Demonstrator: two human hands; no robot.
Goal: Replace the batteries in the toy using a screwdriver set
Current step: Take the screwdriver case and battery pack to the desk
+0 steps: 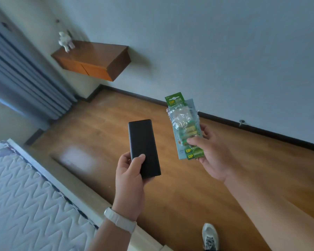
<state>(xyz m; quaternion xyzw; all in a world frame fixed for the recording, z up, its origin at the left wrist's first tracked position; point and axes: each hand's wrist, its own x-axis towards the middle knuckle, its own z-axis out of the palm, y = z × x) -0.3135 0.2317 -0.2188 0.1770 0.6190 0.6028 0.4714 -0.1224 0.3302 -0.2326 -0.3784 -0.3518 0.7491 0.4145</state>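
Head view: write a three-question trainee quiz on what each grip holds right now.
1. True or false: the left grip holds the green battery pack.
2. Which wrist wears the white wristband? A) left B) right C) neither
3. Fill in: the black case is held above the wooden ____.

Key:
1. False. The right grip pinches it.
2. A
3. floor

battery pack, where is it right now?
Head view, right of centre: the battery pack is held upright in the right hand, above the wooden floor, beside the black case gripped by the left hand.
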